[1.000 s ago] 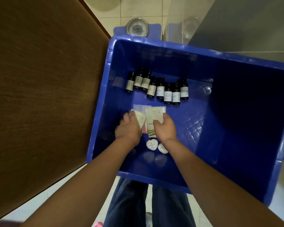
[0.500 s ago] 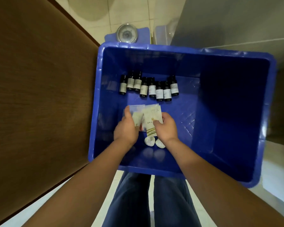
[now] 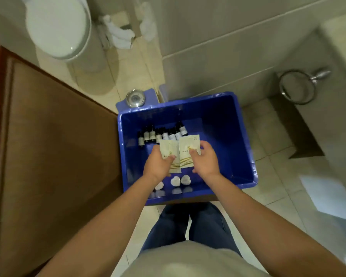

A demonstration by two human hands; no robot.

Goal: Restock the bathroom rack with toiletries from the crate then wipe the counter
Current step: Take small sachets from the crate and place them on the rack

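My left grip (image 3: 158,164) pinches a pale sachet (image 3: 168,149), the thumb curled across its printed front. My right grip (image 3: 205,160) pinches a second sachet (image 3: 189,148) just beside it, and their inner edges meet. I hold both above the blue crate (image 3: 246,152), which stands on the tiled floor (image 3: 268,136). Inside it, small dark bottles (image 3: 162,134) sit in a row toward the far wall, and three white heart-shaped pieces (image 3: 175,180) lie on the bottom near my wrists.

No legible txt: print on sachets (image 3: 188,144) & bottle labels (image 3: 152,136) too blurred to read.
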